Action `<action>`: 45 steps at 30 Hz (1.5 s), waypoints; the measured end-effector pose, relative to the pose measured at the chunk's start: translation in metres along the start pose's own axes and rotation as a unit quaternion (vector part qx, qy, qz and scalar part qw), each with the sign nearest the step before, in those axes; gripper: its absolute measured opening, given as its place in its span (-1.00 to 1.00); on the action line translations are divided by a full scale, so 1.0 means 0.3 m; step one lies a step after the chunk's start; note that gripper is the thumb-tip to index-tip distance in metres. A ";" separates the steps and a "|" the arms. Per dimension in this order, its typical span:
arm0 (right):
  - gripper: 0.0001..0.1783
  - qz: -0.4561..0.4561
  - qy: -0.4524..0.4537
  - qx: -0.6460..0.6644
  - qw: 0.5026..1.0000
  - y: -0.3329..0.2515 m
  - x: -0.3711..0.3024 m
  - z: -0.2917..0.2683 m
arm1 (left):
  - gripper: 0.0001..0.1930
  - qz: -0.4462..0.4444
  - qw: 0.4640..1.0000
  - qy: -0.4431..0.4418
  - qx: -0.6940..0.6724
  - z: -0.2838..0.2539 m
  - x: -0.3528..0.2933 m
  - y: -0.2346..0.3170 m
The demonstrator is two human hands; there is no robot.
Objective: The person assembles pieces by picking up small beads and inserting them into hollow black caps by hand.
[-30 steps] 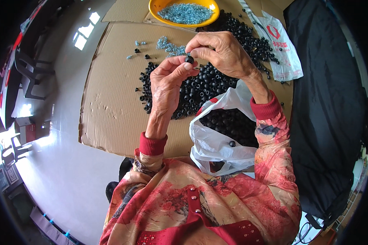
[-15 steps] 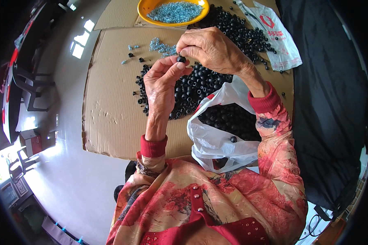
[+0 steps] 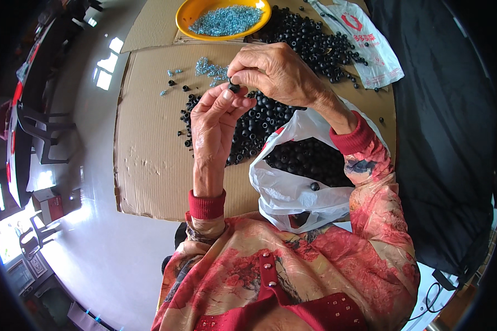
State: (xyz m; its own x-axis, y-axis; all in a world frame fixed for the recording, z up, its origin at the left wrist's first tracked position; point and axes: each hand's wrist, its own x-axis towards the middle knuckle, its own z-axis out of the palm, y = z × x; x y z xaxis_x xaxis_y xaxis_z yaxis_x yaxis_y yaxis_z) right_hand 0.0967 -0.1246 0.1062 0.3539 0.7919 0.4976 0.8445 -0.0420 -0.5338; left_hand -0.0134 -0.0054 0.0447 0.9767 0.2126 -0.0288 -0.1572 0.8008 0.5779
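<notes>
My left hand (image 3: pixel 211 124) is closed, pinching a small round black piece (image 3: pixel 234 88) between thumb and fingertips. Just above it my right hand (image 3: pixel 281 71) is bent over with thumb and forefinger pressed together at the top of that piece. Whatever the right fingertips hold is too small and covered to make out. Beneath both hands spreads a pile of black ball-shaped pieces (image 3: pixel 265 117), several showing a round hole. Beyond my fingertips lies a little heap of tiny pale-blue clear pieces (image 3: pixel 209 68).
Cardboard (image 3: pixel 149 160) covers the work surface. A yellow bowl (image 3: pixel 185 25) of pale-blue pieces stands at the far side, beside more small black pieces (image 3: pixel 309 41) and a flat white plastic bag (image 3: pixel 384 69). An open white bag (image 3: pixel 279 190) of black balls sits near my body.
Both hands, still together at the black piece, appear slightly further left. The whole view has shifted a little; the piece stays between my left fingertips.
</notes>
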 end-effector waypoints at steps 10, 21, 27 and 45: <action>-0.72 -0.053 0.027 -0.074 0.996 -0.022 -0.050 0.015 | -0.86 -0.015 1.000 -0.003 -0.013 -0.005 -0.002 -0.015; -0.72 -0.106 0.063 -0.106 0.987 0.000 -0.077 0.041 | -0.86 -0.020 1.000 0.021 0.007 -0.004 0.000 -0.019; -0.72 -0.104 0.086 -0.091 0.987 -0.010 -0.086 0.039 | -0.84 -0.040 0.999 0.012 -0.005 0.006 -0.002 -0.013; -0.80 -0.032 -0.045 -0.014 0.998 -0.009 -0.036 -0.141 | -0.78 -0.006 0.996 0.052 0.072 0.037 0.019 0.028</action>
State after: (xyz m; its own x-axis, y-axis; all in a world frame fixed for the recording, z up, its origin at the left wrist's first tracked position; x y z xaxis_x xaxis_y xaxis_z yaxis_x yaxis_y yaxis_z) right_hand 0.1076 -0.1588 0.1312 0.2628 0.8448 0.4661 0.8759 -0.0063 -0.4825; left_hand -0.0076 -0.0038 0.0584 0.9566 0.2673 -0.1164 -0.1165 0.7164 0.6879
